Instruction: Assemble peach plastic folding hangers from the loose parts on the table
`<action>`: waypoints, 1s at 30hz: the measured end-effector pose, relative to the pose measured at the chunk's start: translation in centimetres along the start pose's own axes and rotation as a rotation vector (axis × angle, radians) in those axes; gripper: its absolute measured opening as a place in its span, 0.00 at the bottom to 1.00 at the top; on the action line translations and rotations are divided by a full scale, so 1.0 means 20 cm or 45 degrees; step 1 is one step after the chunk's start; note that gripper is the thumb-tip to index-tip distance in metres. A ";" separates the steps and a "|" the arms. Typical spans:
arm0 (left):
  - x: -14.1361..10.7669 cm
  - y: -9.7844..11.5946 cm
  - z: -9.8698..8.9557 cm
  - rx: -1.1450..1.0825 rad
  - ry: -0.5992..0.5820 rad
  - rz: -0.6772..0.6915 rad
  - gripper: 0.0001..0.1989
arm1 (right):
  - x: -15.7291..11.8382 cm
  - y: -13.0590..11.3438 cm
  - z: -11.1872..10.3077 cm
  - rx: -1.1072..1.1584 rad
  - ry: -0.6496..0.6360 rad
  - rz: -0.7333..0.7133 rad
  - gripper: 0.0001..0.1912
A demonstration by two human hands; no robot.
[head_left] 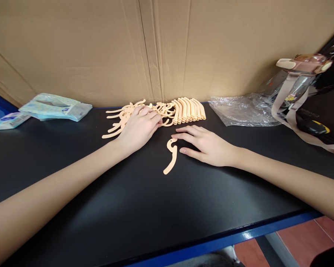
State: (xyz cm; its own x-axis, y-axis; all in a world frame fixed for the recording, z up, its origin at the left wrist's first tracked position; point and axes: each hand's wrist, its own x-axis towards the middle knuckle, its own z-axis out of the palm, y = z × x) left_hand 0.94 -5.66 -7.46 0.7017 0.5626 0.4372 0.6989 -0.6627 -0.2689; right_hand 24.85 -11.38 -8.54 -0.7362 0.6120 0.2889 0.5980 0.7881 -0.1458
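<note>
A loose heap of flat beige hook-ended curved pieces [115, 132] lies near the back of the black table. My left hand [140, 128] rests over it with bent fingers pressed together; its thumb and whatever is under the fingertips are hidden. One single hook-ended piece [171, 159] lies nearer me, its hooked end up and its curved arm pointing toward me. My right hand [204, 144] is just right of this piece, fingers apart, one fingertip at the hooked end. Right of the heap, similar pieces stand packed in a neat row [189, 109].
Crumpled clear plastic [239, 111] and a strapped water bottle [297, 81] are at the right, beside a black bag [328, 107]. Tissue packs [55, 106] lie at the left. A cardboard wall [100, 52] closes the back; the table's blue edge [228, 241] runs along the front.
</note>
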 end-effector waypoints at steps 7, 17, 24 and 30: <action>0.01 0.00 0.00 -0.008 -0.002 0.055 0.13 | 0.00 0.00 0.00 -0.004 0.000 -0.004 0.24; 0.00 -0.01 0.01 0.024 -0.015 0.060 0.18 | 0.00 0.00 0.00 0.002 0.000 0.006 0.23; -0.01 -0.01 0.01 0.033 0.003 0.018 0.16 | 0.00 0.00 0.00 -0.001 -0.011 0.003 0.24; -0.02 -0.01 0.00 0.090 0.088 -0.126 0.14 | 0.00 0.00 -0.01 0.000 -0.015 0.005 0.24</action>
State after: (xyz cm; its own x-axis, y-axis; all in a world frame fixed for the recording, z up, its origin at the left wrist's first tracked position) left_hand 0.53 -5.78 -7.64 0.6191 0.5868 0.5219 0.7742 -0.5677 -0.2800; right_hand 24.95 -11.39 -8.43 -0.7373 0.6160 0.2775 0.6010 0.7856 -0.1471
